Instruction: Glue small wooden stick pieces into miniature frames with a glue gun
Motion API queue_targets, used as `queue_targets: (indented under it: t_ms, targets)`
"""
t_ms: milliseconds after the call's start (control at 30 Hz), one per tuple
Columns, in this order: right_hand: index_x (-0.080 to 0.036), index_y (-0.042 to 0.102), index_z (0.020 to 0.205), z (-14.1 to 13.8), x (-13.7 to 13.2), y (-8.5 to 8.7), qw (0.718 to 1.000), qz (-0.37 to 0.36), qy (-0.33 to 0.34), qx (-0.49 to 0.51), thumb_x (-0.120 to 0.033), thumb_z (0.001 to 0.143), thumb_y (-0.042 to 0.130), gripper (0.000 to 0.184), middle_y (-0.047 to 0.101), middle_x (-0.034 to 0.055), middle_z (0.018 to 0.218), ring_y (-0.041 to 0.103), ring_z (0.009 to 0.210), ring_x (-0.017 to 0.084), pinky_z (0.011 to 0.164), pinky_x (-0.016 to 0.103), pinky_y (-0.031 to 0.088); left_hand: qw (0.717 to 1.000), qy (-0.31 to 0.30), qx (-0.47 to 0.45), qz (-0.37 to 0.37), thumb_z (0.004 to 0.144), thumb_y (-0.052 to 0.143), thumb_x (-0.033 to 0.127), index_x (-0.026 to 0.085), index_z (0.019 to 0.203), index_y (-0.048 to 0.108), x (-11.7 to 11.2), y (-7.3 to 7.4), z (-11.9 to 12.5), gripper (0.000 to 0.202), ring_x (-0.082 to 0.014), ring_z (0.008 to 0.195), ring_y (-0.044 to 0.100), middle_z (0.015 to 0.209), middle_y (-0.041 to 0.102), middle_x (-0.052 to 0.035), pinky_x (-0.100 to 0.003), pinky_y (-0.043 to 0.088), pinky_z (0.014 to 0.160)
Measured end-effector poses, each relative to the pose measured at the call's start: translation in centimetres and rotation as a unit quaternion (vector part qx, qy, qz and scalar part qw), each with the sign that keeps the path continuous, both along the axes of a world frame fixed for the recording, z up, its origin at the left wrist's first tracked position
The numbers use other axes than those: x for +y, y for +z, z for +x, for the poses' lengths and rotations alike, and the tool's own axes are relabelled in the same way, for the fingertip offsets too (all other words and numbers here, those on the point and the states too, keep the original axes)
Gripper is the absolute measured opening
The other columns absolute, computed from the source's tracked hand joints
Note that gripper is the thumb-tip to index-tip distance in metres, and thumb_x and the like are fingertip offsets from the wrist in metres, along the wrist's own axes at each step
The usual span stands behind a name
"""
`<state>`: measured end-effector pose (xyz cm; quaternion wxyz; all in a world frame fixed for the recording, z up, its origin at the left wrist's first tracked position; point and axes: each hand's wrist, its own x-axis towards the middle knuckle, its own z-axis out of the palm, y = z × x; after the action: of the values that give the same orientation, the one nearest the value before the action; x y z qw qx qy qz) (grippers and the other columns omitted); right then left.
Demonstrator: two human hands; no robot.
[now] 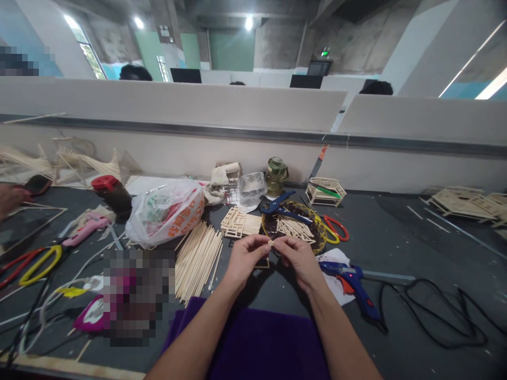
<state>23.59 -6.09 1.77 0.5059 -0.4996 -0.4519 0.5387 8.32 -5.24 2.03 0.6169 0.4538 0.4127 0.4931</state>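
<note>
My left hand (245, 258) and my right hand (300, 257) meet over the dark table (396, 248), fingertips pinched together on a tiny pale wooden piece (271, 243). A small stick frame (262, 262) lies just under my left hand. Beyond my hands sits a round wire basket (295, 228) with short sticks in it. A bundle of long wooden sticks (198, 258) lies left of my left hand. A blue glue gun (350, 279) rests right of my right hand on white paper.
A white plastic bag (166, 211), stick lattice panel (240, 222), blue cutter (277, 203), red and yellow scissors (332, 229), green jar (276, 176) and small stick models (325, 191) crowd the back. Black cable (431, 311) loops right. Purple cloth (257, 343) lies near me. Another person's hand (10, 198) shows far left.
</note>
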Motion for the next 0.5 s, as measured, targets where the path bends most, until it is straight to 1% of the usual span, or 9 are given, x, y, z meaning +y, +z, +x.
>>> queue_targets:
  t_ms: [133, 300, 500]
  targets:
    - [-0.017, 0.069, 0.074, -0.06, -0.01, -0.07, 1.000, -0.008, 0.000, 0.007, -0.049, 0.068, 0.074, 0.033, 0.050, -0.0037, 0.054, 0.034, 0.045, 0.006, 0.042, 0.022, 0.023, 1.000, 0.004, 0.002, 0.004, 0.063, 0.079, 0.033, 0.016, 0.082, 0.074, -0.02, 0.12, 0.02, 0.026, -0.0136, 0.064, 0.059, 0.074, 0.069, -0.0051, -0.026, 0.048, 0.063]
    - [-0.017, 0.069, 0.077, -0.15, -0.07, -0.02, 1.000, -0.003, -0.002, 0.018, -0.047, 0.069, 0.074, 0.032, 0.049, -0.0045, 0.055, 0.033, 0.047, 0.006, 0.042, 0.021, 0.023, 1.000, -0.003, -0.014, -0.007, 0.062, 0.080, 0.032, 0.017, 0.088, 0.074, -0.09, 0.24, -0.01, 0.030, -0.0139, 0.068, 0.060, 0.078, 0.069, -0.0054, -0.026, 0.049, 0.064]
    - [-0.016, 0.069, 0.075, -0.29, -0.14, 0.08, 1.000, -0.001, -0.003, 0.011, -0.049, 0.069, 0.074, 0.034, 0.049, -0.0044, 0.055, 0.034, 0.047, 0.007, 0.043, 0.022, 0.024, 1.000, 0.010, -0.012, 0.000, 0.062, 0.080, 0.034, 0.016, 0.083, 0.073, -0.18, 0.39, 0.01, 0.029, -0.0135, 0.067, 0.059, 0.074, 0.068, -0.0040, -0.024, 0.047, 0.062]
